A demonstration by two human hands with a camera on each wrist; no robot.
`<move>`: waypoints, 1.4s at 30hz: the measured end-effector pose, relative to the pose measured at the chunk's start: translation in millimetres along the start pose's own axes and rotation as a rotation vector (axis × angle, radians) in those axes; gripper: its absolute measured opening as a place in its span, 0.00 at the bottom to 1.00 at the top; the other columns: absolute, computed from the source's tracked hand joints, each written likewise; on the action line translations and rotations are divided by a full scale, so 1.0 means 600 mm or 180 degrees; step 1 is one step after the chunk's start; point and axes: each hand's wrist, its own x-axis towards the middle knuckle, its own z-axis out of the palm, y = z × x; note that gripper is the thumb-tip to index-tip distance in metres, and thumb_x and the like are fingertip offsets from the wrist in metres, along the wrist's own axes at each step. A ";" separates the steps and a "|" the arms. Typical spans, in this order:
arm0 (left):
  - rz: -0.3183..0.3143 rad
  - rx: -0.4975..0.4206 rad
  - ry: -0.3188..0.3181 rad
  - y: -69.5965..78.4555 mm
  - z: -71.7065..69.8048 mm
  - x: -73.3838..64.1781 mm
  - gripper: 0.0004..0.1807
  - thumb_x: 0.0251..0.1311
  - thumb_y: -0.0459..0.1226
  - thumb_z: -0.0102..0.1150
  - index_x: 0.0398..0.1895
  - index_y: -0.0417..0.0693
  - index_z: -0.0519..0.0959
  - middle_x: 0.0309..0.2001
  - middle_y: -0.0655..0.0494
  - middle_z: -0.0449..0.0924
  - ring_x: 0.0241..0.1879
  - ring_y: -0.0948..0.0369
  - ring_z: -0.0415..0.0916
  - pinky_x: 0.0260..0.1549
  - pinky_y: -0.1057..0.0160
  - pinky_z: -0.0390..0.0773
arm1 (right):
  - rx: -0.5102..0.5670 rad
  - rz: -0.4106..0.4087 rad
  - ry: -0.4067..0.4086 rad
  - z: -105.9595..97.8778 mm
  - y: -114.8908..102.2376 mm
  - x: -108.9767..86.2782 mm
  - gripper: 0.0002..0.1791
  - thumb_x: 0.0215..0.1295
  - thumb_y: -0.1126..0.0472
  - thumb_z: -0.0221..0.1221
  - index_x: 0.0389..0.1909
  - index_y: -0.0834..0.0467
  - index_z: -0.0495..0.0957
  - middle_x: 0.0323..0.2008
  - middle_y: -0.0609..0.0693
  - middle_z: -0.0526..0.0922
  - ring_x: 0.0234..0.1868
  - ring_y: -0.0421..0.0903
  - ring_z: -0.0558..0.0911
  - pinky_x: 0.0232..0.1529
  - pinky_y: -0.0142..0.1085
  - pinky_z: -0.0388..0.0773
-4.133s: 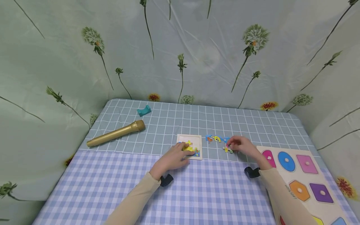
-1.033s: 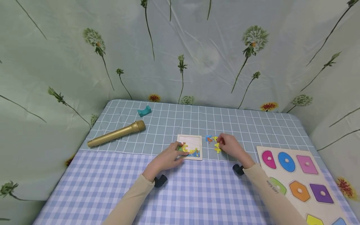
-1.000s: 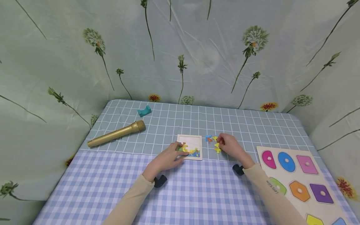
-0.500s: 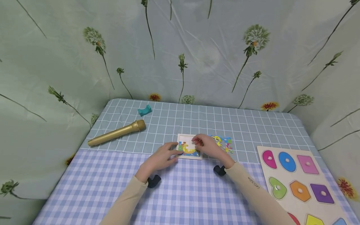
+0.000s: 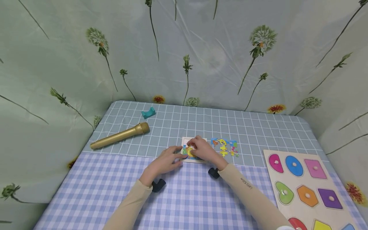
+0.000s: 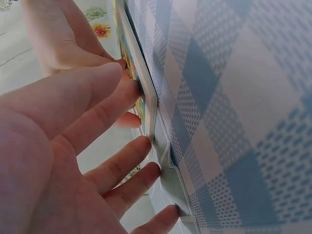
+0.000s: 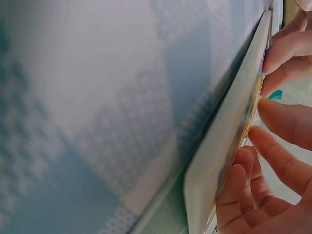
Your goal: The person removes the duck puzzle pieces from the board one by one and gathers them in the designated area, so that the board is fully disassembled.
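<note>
Your left hand (image 5: 166,160) lies uncurled at the jigsaw tray (image 6: 150,105); your right hand (image 5: 203,149), whose grip I cannot make out, could dislodge seated pieces (image 5: 188,150) by pressing sideways.

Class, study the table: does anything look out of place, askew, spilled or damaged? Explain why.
Nothing looks spilled or plainly damaged. The gold microphone is perhaps the odd one out, lying slantwise on the left, away from the puzzle frame and shape board. The loose pieces look ordinary for unfinished work.
</note>
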 end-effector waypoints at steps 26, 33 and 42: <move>-0.0178 -0.0120 -0.0038 0.004 0.000 0.004 0.19 0.65 0.43 0.57 0.57 0.50 0.79 0.66 0.41 0.63 0.66 0.43 0.57 0.60 0.38 0.57 | 0.0961 0.0133 0.0202 -0.043 0.045 -0.017 0.08 0.59 0.73 0.55 0.37 0.62 0.77 0.28 0.51 0.78 0.27 0.44 0.73 0.27 0.35 0.70; -0.0224 -0.0190 -0.0047 0.003 0.002 0.003 0.19 0.66 0.42 0.57 0.58 0.50 0.79 0.67 0.42 0.62 0.67 0.43 0.56 0.61 0.38 0.54 | 0.0755 0.0383 0.0386 -0.079 0.088 -0.053 0.06 0.59 0.72 0.57 0.37 0.64 0.77 0.29 0.51 0.75 0.28 0.44 0.72 0.28 0.33 0.70; -0.0233 -0.0226 -0.0015 0.002 0.002 0.003 0.18 0.66 0.42 0.57 0.57 0.50 0.79 0.66 0.42 0.62 0.66 0.43 0.56 0.61 0.38 0.54 | 0.0291 0.0473 0.0335 -0.092 0.106 -0.078 0.04 0.60 0.72 0.57 0.35 0.64 0.78 0.29 0.51 0.78 0.29 0.44 0.72 0.31 0.35 0.71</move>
